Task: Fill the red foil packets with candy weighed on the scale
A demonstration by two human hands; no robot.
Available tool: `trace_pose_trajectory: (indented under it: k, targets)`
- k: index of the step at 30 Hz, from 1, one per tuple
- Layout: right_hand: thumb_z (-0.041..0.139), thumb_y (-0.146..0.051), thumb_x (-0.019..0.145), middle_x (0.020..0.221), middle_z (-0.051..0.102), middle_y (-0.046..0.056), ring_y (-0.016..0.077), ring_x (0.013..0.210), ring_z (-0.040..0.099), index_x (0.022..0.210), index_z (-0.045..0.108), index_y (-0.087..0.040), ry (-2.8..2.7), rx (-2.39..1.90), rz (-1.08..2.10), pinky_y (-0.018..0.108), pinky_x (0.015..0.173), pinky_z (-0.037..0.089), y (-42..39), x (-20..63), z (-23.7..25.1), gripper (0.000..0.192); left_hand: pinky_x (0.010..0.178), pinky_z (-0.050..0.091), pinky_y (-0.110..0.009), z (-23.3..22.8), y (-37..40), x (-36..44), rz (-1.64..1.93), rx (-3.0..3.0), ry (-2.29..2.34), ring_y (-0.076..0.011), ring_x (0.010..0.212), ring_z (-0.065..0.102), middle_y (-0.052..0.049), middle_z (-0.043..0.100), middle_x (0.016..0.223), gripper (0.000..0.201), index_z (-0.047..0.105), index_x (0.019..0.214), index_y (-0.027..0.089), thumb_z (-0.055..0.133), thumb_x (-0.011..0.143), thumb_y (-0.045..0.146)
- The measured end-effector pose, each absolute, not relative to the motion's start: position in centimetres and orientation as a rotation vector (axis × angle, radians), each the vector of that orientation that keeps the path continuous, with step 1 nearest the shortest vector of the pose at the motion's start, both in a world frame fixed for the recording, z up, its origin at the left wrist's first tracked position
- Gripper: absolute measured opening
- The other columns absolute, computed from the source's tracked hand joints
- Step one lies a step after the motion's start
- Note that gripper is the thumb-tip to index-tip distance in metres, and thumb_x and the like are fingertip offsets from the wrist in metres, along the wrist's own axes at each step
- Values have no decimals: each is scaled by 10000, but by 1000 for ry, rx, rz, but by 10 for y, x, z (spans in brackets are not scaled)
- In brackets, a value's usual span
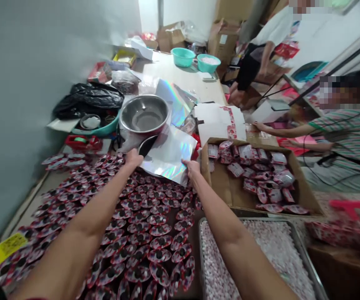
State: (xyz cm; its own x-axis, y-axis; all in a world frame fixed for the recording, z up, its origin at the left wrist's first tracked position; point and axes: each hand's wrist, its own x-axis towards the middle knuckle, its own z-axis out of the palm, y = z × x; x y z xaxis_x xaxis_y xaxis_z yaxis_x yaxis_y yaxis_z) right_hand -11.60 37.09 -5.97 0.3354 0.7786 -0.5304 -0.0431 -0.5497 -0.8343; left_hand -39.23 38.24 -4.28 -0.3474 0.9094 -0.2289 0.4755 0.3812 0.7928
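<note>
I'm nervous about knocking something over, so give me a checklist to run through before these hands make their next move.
1. Right hand on the right edge of the shiny sheet: ok.
2. Left hand gripping that sheet too: cannot tell, its fingers are unclear.
3. Steel bowl upright: ok.
4. Bare space just in front of the sheet: not ok, packets crowd it.
5. Right forearm clear of the metal tray: cannot tell, it crosses in front.
6. Co-worker's hands away from the sheet: ok, beyond the cardboard box.

Rainbow-sheened silver sheet (169,155), packets (160,242) seemingly mottled red, teal basins (182,61)
</note>
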Motion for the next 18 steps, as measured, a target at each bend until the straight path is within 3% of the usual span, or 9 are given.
trace_pose_trajectory:
  k: [4,6,9,13,18]
  targets:
    - [863,-263,840,896,730,6,154,760,656,1006,677,-160,-612,-1708,1177,269,695,559,359,-117,-24,269,788,525,-374,-17,369,-406,665,1187,2069,-341,933,692,-39,588,697,215,547,698,207,746,642,150]
    - [875,-260,713,893,759,22,182,782,668,993,683,-167,-639,-1607,1164,274,698,552,341,-112,1,352,669,477,-321,0,355,-409,654,1185,2045,-287,775,658,-11,562,634,186,566,696,205,736,622,184]
    - [833,-339,657,910,774,46,206,772,675,1018,697,-164,-677,-1472,1157,295,688,550,316,-91,35,423,567,426,-278,25,342,-398,695,1182,1920,-228,642,608,-4,612,633,162,647,752,179,724,616,224]
    - [765,-323,622,858,720,26,179,694,612,971,650,-184,-698,-1409,1044,292,650,520,331,-44,61,393,546,441,-245,50,376,-352,846,1189,1724,-182,629,600,-4,674,715,253,711,916,155,726,683,254]
    - [619,-251,622,845,590,-29,138,724,540,943,532,-222,-718,-1393,809,254,681,506,431,-10,65,333,672,521,-237,67,476,-288,1088,1137,1576,-137,711,618,-42,707,882,304,679,1150,132,681,850,177]
